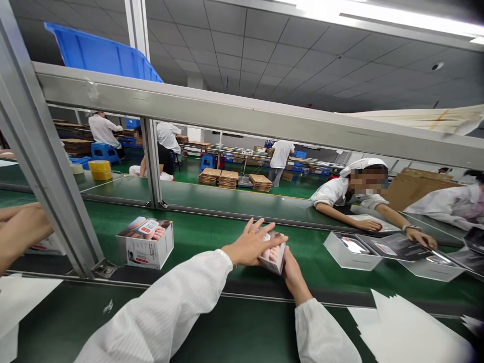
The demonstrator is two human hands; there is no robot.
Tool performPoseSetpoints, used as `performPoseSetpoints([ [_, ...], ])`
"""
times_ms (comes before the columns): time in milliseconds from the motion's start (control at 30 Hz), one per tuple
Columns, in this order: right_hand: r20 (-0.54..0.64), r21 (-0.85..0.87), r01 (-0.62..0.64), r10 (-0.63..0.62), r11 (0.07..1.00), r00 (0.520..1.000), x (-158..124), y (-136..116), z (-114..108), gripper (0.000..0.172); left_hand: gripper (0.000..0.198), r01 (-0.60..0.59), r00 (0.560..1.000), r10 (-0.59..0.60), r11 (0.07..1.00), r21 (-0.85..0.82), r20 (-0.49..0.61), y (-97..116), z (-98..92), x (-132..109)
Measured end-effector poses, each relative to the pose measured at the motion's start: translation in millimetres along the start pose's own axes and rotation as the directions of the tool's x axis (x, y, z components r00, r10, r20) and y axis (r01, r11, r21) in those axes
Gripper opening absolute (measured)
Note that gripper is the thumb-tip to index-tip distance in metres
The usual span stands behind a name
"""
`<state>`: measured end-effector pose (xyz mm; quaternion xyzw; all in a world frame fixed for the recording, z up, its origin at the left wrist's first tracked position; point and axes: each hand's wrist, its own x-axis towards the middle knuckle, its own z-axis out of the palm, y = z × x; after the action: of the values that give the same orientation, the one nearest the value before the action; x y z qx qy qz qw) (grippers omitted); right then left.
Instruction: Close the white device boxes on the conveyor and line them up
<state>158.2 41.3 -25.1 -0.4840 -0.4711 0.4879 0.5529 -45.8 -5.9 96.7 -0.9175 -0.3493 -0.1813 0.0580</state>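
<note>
A small printed product box [273,255] is on the green conveyor belt [212,237] in front of me. My left hand [252,244] lies flat over its top with the fingers spread. My right hand [294,275] reaches from below and grips the box's near right side, fingers partly hidden behind it. Both my arms wear white sleeves. A second closed box [145,242] of the same print sits on the belt to the left.
A grey metal frame post [49,166] and crossbar [242,118] cross the view. Another person's hand [20,232] shows at far left. Across the belt, workers in white handle open white trays [351,249] and dark leaflets. White paper sheets [408,330] lie at lower right.
</note>
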Motion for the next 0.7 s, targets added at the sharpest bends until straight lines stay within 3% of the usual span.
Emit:
performPoseSetpoints([
  [100,0.034,-0.151,0.085,-0.081,0.985,0.996,-6.7,0.1,11.6,0.067,0.102,0.024,0.993,-0.03,0.998,0.05,0.116,-6.5,-19.8,6.8],
  [267,0.01,-0.384,0.124,-0.13,0.915,0.991,-18.7,-1.2,8.6,0.056,0.101,0.111,0.944,-0.157,0.98,0.166,0.292,-14.9,-28.9,1.0],
  [533,-0.05,-0.216,0.074,-0.086,0.974,0.995,-27.5,4.7,-0.5,0.05,0.094,0.15,0.908,-0.212,0.97,0.194,0.361,-16.7,-47.5,-16.1],
  [700,-0.056,-0.174,0.105,-0.116,0.979,0.992,-30.1,3.6,1.2,0.043,0.098,0.203,0.907,-0.256,0.962,0.184,0.336,-20.8,-55.9,-35.1],
])
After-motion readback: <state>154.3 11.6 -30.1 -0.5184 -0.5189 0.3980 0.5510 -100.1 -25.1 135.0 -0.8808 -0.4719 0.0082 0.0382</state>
